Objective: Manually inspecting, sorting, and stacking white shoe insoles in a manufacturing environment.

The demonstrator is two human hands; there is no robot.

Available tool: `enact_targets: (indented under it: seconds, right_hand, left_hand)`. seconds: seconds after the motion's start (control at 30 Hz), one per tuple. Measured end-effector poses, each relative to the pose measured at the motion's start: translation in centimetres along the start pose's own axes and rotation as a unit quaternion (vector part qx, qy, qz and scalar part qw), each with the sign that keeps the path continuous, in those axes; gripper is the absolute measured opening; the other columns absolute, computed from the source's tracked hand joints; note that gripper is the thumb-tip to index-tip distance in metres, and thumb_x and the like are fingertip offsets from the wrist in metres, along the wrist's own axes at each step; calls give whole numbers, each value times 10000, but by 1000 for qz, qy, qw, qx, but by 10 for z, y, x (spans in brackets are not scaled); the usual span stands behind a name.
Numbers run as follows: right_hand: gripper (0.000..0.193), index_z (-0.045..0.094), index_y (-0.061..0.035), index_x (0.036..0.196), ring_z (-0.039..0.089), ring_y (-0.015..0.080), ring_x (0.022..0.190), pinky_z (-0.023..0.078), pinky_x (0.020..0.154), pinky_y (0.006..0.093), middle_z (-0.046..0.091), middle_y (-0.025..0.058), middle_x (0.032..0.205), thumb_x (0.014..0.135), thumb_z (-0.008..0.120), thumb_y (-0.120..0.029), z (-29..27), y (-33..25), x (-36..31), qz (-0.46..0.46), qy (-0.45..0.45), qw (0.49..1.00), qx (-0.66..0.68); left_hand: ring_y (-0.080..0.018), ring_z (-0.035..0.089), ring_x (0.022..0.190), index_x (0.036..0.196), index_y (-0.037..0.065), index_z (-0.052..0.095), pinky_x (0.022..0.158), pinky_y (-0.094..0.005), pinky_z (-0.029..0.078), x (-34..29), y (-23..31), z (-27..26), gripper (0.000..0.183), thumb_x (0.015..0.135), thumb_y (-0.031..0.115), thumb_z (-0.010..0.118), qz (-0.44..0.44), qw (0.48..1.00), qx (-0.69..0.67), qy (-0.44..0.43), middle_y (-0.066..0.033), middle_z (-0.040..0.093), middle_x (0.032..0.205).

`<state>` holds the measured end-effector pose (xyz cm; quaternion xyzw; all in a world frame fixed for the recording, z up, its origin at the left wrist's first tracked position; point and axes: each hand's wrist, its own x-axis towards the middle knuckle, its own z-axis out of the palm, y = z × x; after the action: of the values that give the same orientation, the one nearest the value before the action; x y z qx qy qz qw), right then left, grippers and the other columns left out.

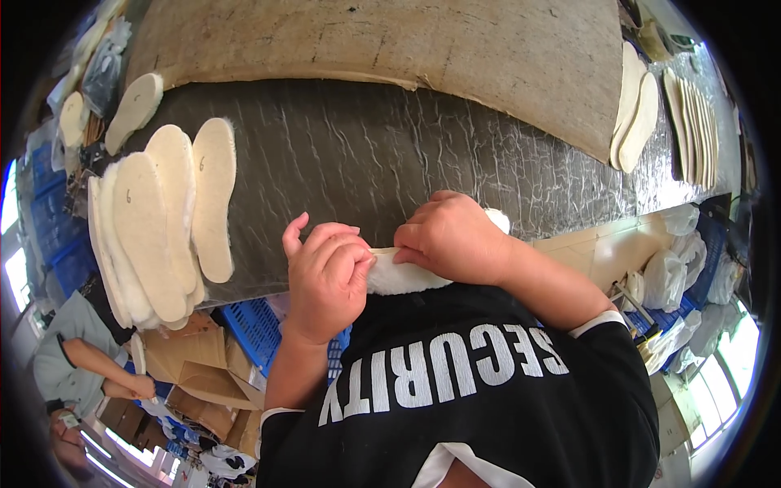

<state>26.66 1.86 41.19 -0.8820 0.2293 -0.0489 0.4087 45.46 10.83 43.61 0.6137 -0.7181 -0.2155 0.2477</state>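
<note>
A white fleecy insole (404,277) lies crosswise between my hands at the near edge of the dark table, close to my shirt. My left hand (329,272) pinches its left end between thumb and fingers, with the little finger raised. Curled over its upper edge, my right hand (455,236) grips it farther right. A rounded white end (498,220) shows beyond the right hand; the stretch between is hidden behind that hand. To the left, a pile of cream insoles (142,236) overlaps on the table, and a single insole (215,199) rests against its right side.
A large brown board (382,41) covers the table's far side. Several insoles stand in a row (695,130) at the far right, near two more insoles (639,122). Cardboard boxes (203,366) and a blue crate (252,329) sit below left. A co-worker (85,358) is at lower left.
</note>
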Motion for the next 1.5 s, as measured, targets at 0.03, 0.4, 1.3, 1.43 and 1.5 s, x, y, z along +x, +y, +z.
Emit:
enact_targets:
  seconds: [0.03, 0.4, 1.3, 1.43, 1.5]
  right_hand:
    - [214, 623, -89, 781, 614, 273, 663, 472, 671, 374, 612, 72, 665, 707, 715, -268, -1, -1, 0, -11, 1, 1000, -4]
    - [224, 608, -86, 778, 611, 222, 615, 435, 642, 348, 603, 39, 629, 627, 757, -159, 20, -7, 2, -34, 93, 994, 44]
    - [226, 583, -99, 746, 582, 175, 592, 395, 591, 331, 596, -5, 649, 582, 737, -71, 15, -26, 5, -101, 199, 974, 42]
    - [248, 585, -95, 774, 585, 178, 607, 398, 591, 332, 611, -1, 683, 582, 740, -74, 10, -33, 3, -118, 188, 975, 30]
    - [274, 587, -89, 812, 588, 182, 625, 399, 590, 335, 628, 1, 729, 584, 739, -91, 8, -37, 5, -125, 194, 973, 22]
  left_hand:
    - [-202, 619, 846, 719, 100, 550, 961, -499, 308, 0, 1, 0, 145, 701, 42, 681, -1, 1000, 1, 0, -1, 605, 744]
    - [-232, 603, 963, 880, 92, 606, 1024, -513, 267, -8, -7, -18, 298, 671, 230, 766, -56, 998, -35, 12, -14, 664, 856]
    - [-215, 585, 935, 931, 18, 616, 911, -375, 421, -52, -28, -28, 419, 629, 197, 845, -145, 919, -350, 107, -100, 630, 983]
    - [-228, 611, 869, 902, 15, 609, 798, -328, 479, -57, -14, -30, 347, 615, 33, 801, -164, 921, -341, 90, -118, 651, 953]
    - [-234, 622, 837, 893, 17, 609, 775, -331, 487, -56, -9, -30, 328, 613, -7, 778, -158, 927, -324, 104, -119, 659, 924]
